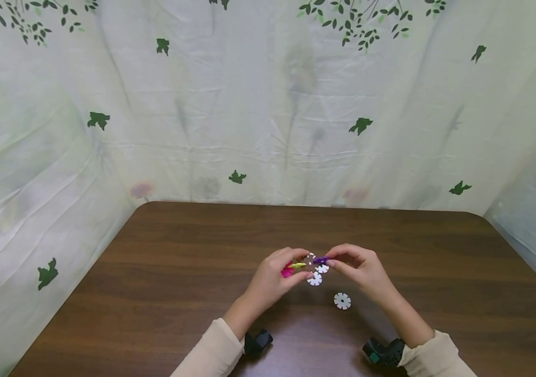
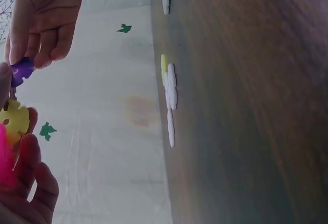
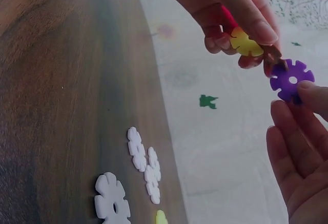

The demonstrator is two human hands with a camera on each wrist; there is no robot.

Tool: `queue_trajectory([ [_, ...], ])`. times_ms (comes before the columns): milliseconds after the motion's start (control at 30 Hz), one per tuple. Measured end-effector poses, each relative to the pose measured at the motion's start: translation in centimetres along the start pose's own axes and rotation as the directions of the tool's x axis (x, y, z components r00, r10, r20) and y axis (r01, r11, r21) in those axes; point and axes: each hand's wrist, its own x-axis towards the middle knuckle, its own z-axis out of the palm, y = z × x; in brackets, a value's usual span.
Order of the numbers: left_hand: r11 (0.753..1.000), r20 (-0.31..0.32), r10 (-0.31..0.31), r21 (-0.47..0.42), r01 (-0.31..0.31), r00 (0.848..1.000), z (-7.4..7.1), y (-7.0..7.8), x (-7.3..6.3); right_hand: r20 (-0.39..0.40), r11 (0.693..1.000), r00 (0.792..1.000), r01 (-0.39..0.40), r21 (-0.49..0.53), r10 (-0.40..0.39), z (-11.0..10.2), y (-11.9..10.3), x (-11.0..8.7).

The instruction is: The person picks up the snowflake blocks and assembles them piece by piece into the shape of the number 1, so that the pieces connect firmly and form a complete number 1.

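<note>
My left hand (image 1: 270,277) grips a small linked row of notched plastic discs: a pink disc (image 1: 287,270), a yellow disc (image 3: 246,43) and a brown disc (image 3: 273,55) seen nearly edge-on. Facing it, my right hand (image 1: 362,269) pinches a purple notched disc (image 3: 293,79) between thumb and fingers. The purple disc's edge meets the brown one; whether their slots are interlocked I cannot tell. Both hands are raised above the table. Fingers cover part of the pink disc.
Several white notched discs lie on the brown table (image 1: 192,298): one white disc (image 1: 342,301) nearer me, others beneath the hands. A yellow disc (image 2: 163,67) lies beside them. A pale leaf-printed cloth (image 1: 258,115) hangs behind the table. Dark devices sit at both wrists.
</note>
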Motion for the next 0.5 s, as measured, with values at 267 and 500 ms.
queue_trajectory([
  [267,0.998,0.019,-0.023,-0.052,0.023,1.000,0.0,0.1,0.0,0.013,0.997,0.999,-0.047,0.064,0.046,-0.3,2.2,-0.3],
  [500,1.000,0.025,0.012,-0.011,-0.011,1.000,0.1,0.4,0.0,0.033,0.975,0.992,-0.122,0.186,0.118,0.0,2.7,-0.3],
])
